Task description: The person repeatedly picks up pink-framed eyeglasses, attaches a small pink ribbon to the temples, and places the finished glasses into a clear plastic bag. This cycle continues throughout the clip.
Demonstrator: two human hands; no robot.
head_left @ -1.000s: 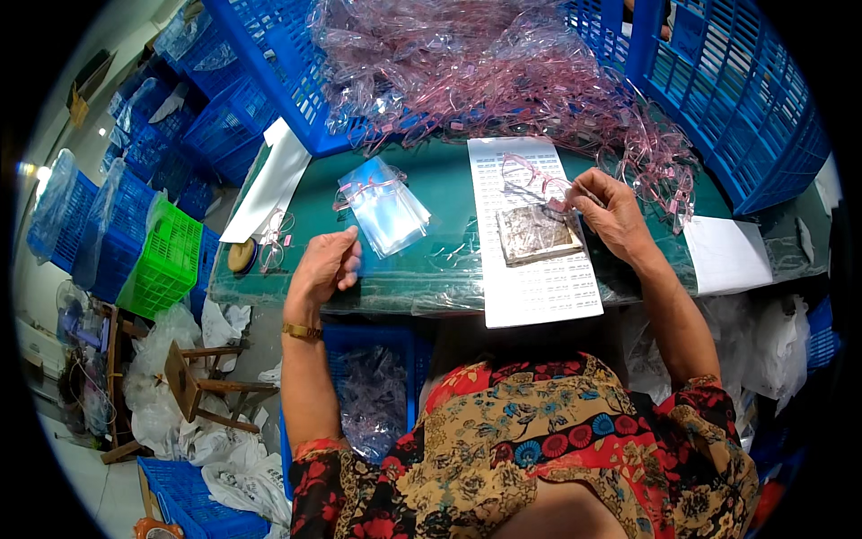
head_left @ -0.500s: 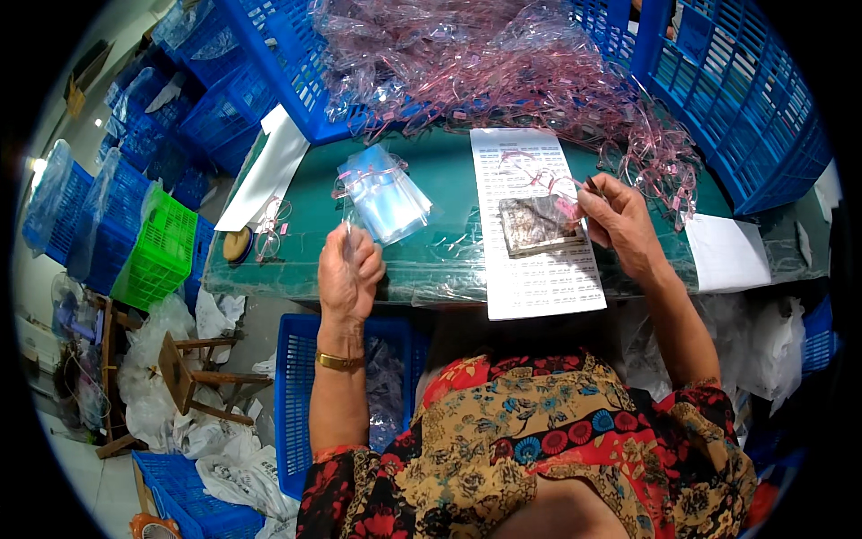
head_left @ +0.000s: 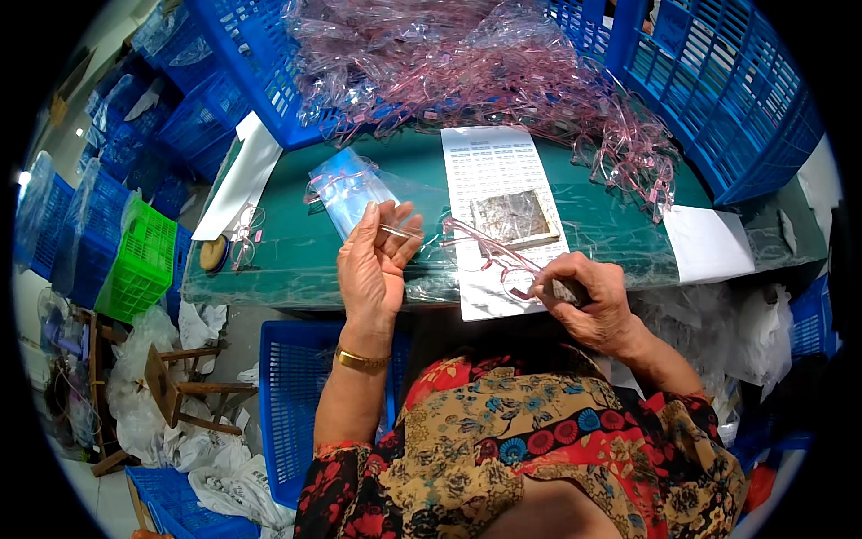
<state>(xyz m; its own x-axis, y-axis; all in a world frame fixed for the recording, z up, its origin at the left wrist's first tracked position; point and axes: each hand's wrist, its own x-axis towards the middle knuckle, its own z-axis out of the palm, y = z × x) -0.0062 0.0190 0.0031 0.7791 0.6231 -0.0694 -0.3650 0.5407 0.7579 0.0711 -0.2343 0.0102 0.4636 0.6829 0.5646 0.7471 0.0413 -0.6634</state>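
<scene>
My right hand (head_left: 584,301) is closed on a pair of pink-framed glasses (head_left: 489,244), their temples pointing up and left over the label sheet (head_left: 489,148). A small dark item shows inside that hand; its kind is hidden. My left hand (head_left: 379,260) is raised, palm turned up and fingers partly curled around what looks like a clear plastic bag (head_left: 395,232), of which only a thin pale edge is distinct. Just beyond it lies a stack of clear bags (head_left: 350,202) with another pair of glasses (head_left: 328,180) on top. A worn, dark square pad (head_left: 516,217) rests on the sheet.
A heap of pink glasses in clear wrapping (head_left: 467,72) spills from a blue basket (head_left: 256,67) onto the green table (head_left: 296,242). Another blue basket (head_left: 727,99) stands at right, above white paper (head_left: 709,242). Loose glasses (head_left: 244,238) and a round brush-like item (head_left: 214,253) sit at left.
My right hand has come down and toward me with the glasses, whose temples now point left. My left hand has turned palm up and loosened from a tight pinch.
</scene>
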